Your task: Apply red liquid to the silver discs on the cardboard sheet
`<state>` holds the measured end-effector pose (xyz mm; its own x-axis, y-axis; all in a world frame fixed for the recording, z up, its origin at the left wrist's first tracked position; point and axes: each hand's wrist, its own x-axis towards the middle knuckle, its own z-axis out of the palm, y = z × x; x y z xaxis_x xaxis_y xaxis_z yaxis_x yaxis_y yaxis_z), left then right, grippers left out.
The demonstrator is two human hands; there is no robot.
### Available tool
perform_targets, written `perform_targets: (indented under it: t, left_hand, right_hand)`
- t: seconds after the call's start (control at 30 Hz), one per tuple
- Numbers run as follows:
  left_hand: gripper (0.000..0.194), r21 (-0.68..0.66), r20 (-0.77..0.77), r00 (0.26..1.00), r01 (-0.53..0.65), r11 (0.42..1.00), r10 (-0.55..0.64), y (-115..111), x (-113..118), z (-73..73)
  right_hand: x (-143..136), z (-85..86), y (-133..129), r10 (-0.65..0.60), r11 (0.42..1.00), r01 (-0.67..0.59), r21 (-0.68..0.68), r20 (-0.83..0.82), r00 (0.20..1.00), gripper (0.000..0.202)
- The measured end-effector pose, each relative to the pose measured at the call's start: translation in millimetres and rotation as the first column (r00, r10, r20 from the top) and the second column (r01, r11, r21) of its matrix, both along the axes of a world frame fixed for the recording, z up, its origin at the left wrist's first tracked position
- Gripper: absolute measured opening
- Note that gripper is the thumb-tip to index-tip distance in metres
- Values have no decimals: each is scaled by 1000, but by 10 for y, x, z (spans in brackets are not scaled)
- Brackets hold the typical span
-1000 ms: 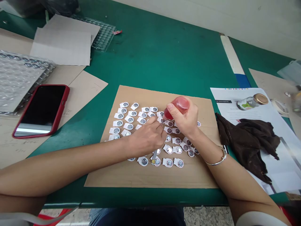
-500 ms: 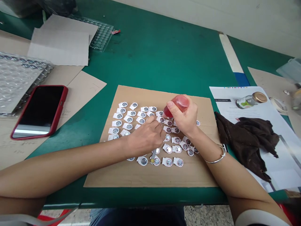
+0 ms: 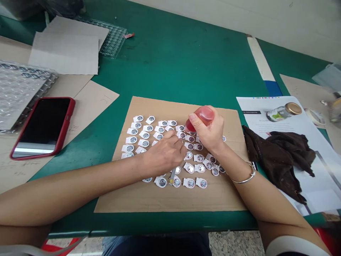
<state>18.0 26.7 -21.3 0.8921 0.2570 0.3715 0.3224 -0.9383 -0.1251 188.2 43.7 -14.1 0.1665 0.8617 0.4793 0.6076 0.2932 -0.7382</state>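
Note:
My right hand is wrapped round a red squeeze bottle, tilted with its narrower end down to the left over the small parts. My left hand is closed beside it, fingers pinched. From under its palm sticks a thin metal tool with a yellowish end, which looks like tweezers; its tip is hidden. Around both hands lie rows of small round silvery discs on white tabs, spread on a brown cardboard sheet. The left hand covers some of them.
A phone in a red case lies at left on cardboard, near bubble-textured plastic trays and grey card sheets. At right, a dark brown cloth and a glass jar with a gold lid rest on printed paper.
The whole view has shifted very slightly. Both hands keep nearly the same pose over the parts, with the bottle still in the right hand.

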Motion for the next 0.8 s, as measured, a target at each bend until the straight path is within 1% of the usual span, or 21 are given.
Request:
perform_targets:
  t: [0.17,0.37,0.5,0.67,0.8]
  left_hand:
    - [27,-45,32,999,0,999,2,28,-3,35]
    - [27,-109,7,1000,3,994,-3,70,-27,83]
    - [24,-179,5,1000,1,984,0,96,-38,94]
    - [20,-274,-9,1000,-5,962,3,126,-56,141]
    - [18,-318,6,1000,-7,948,9,151,-69,155]
  right_hand:
    - [2,-6,1,11,999,-12,30,23,1000,27]
    - [2,-4,-13,52,993,-59,106,63,997,20]
    - [1,-7,-28,52,988,-67,142,105,993,19]
    - [0,-8,-45,60,987,-78,140,126,990,21]
    - [-1,-3,-54,62,989,-78,126,130,990,23]
